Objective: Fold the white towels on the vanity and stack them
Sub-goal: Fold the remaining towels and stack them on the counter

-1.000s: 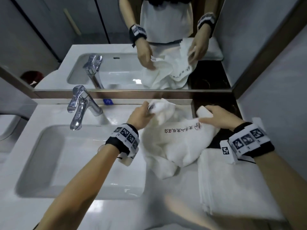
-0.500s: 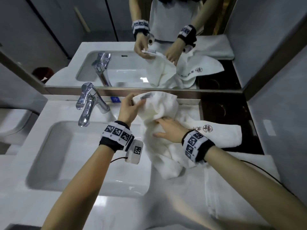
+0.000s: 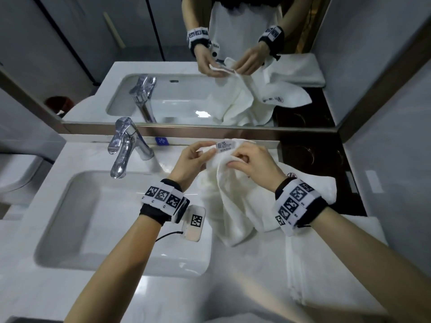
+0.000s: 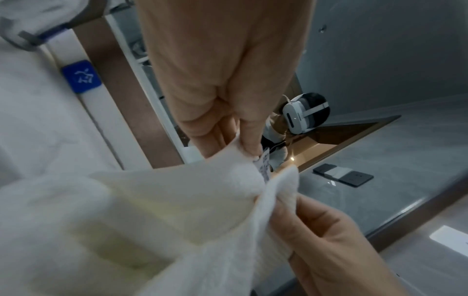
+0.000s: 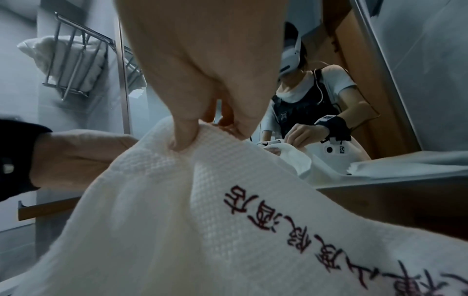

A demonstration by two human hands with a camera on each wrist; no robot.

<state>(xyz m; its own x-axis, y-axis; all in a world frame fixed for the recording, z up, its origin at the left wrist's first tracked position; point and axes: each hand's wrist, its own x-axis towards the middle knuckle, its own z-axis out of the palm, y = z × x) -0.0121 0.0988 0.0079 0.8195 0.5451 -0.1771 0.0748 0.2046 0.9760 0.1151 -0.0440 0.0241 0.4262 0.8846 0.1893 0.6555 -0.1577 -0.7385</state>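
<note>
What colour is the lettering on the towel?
Dark red lettering on the white towel; clearest in the right wrist view.

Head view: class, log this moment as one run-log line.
step: finding towel corners | left hand: pinches towel by its label | right hand: pinches same edge | folded towel: on vanity

Cool, dim indoor light, with soft glare patches on the glossy tabletop [image 3: 149, 285] and inside the sink basin [image 3: 77, 229]. The head view bows straight lines at its edges. In the left wrist view the white towel [image 4: 126, 230] close to the lens is blurred; the right wrist view is grainy.
</note>
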